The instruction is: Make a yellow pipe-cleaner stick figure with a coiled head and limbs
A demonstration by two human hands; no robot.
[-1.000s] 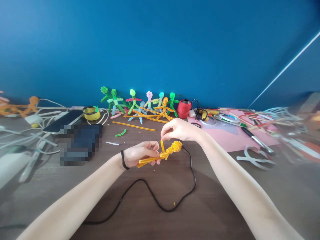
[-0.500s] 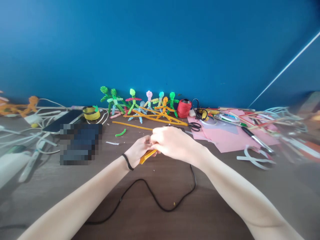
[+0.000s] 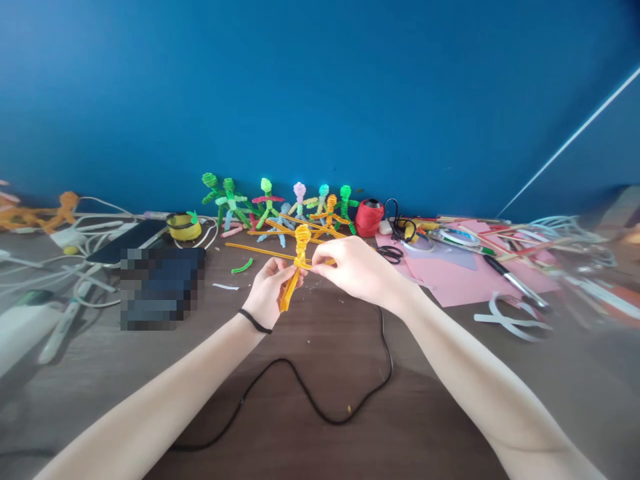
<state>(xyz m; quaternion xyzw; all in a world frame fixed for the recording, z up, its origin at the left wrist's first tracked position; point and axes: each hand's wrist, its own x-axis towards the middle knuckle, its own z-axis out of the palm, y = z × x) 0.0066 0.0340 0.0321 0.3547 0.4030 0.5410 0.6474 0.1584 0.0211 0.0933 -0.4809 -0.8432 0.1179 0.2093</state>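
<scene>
An orange pipe-cleaner figure with a coiled head stands upright between my hands above the brown table. My left hand, with a black band at the wrist, is closed around the figure's lower stems. At the figure's middle, my right hand pinches a short side piece that sticks out to the right.
A row of finished pipe-cleaner figures stands at the blue wall, with loose orange stems in front. A red thread spool, scissors, pink paper and a pen lie right. A black cable loops near me; chargers and a phone lie left.
The figure has gone from lying sideways to standing upright. My right hand first covered it, then moved to pinch its side piece. Both hands have risen a little away from me.
</scene>
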